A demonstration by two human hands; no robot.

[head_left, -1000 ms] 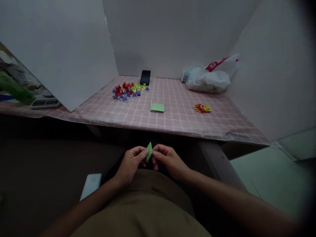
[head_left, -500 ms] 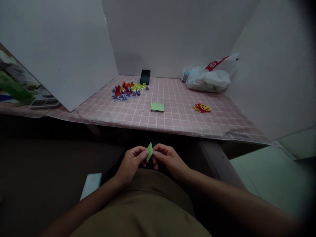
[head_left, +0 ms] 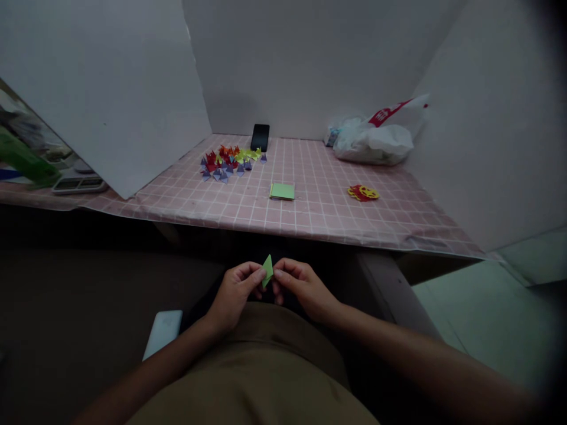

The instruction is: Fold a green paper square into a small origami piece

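Below the table's front edge, over my lap, my left hand (head_left: 235,290) and my right hand (head_left: 300,286) pinch a small folded green paper (head_left: 267,270) between their fingertips. The paper stands as a narrow pointed shape between the two thumbs. On the pink checked tablecloth (head_left: 319,218) lies a flat stack of green paper (head_left: 282,191), straight ahead of my hands. Farther back on the left sits a cluster of several small folded paper pieces (head_left: 228,162) in red, purple, yellow and orange.
A black phone (head_left: 260,137) leans against the white back board. A white plastic bag (head_left: 376,140) lies at the back right, and a red-and-yellow paper cut-out (head_left: 363,193) lies in front of it. A calculator (head_left: 80,185) sits far left. A white object (head_left: 162,333) rests beside my left forearm.
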